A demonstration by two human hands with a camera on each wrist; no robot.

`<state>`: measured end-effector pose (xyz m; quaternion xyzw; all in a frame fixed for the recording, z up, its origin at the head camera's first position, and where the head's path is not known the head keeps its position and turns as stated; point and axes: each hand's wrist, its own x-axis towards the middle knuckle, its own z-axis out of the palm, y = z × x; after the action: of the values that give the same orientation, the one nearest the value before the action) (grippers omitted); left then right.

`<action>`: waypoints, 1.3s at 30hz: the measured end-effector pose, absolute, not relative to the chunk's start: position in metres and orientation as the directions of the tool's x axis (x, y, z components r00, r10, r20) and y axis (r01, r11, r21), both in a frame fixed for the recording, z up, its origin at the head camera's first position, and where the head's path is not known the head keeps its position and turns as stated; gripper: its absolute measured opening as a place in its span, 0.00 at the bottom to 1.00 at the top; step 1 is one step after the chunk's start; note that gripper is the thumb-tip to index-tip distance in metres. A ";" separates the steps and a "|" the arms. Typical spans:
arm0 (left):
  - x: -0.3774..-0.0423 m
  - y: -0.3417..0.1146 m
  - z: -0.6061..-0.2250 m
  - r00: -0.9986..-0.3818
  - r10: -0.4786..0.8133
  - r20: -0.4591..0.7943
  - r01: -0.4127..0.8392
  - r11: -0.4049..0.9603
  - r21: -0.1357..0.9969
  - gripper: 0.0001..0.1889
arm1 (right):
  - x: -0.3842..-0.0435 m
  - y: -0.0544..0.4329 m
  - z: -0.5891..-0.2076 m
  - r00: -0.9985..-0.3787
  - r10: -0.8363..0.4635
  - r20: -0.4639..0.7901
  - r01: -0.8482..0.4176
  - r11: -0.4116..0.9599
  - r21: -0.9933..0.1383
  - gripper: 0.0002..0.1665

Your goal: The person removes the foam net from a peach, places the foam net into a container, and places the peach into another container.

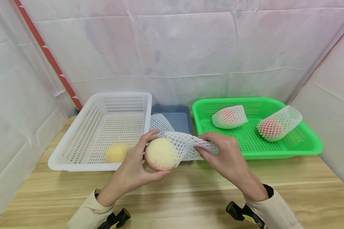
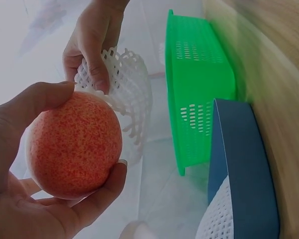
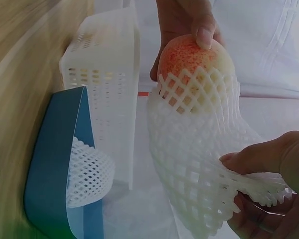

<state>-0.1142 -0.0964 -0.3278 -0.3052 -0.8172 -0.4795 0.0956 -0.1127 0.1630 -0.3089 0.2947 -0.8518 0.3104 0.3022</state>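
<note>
A peach point(image 1: 160, 154), pale yellow on one side and speckled red on the other, is gripped between the thumb and fingers of my left hand point(image 1: 134, 170). A white foam net sleeve point(image 3: 199, 149) covers the peach's far end in the right wrist view. My right hand point(image 1: 227, 156) pinches the loose end of that sleeve, bunched between thumb and fingers. Both hands are raised over the front of the table, and the net stretches between them. Another foam net point(image 3: 89, 172) lies in the blue-grey tray point(image 1: 186, 119) behind the hands.
On the left stands a white perforated basket point(image 1: 71, 136) with a yellow peach point(image 1: 117, 152) in its front corner. A green basket point(image 1: 258, 156) on the right holds two netted peaches, one at the back point(image 1: 228, 116) and one further right point(image 1: 270, 129). White cloth point(image 1: 172, 47) hangs behind the wooden table point(image 1: 172, 203).
</note>
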 end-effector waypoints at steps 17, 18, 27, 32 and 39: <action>-0.114 -0.099 -0.325 -0.799 0.397 0.451 0.589 0.371 0.718 0.51 | -0.126 0.164 -0.314 -0.632 -0.294 0.717 -0.660 0.690 -0.298 0.15; -0.114 -0.099 -0.325 -0.799 0.397 0.451 0.590 0.372 0.717 0.51 | -0.127 0.163 -0.314 -0.634 -0.294 0.715 -0.657 0.692 -0.298 0.14; -0.113 -0.099 -0.322 -0.797 0.402 0.451 0.592 0.373 0.715 0.51 | -0.135 0.162 -0.317 -0.644 -0.289 0.709 -0.641 0.710 -0.292 0.13; -0.113 -0.099 -0.321 -0.792 0.406 0.456 0.598 0.368 0.712 0.51 | -0.139 0.160 -0.319 -0.647 -0.291 0.704 -0.640 0.710 -0.294 0.13; -0.113 -0.099 -0.320 -0.790 0.413 0.453 0.600 0.367 0.711 0.52 | -0.144 0.158 -0.322 -0.647 -0.296 0.702 -0.644 0.706 -0.296 0.13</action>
<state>-0.1128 -0.0992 -0.3199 -0.3084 -0.8207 -0.4707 0.0993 -0.1436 0.1582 -0.3222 0.2712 -0.8661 0.2710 0.3206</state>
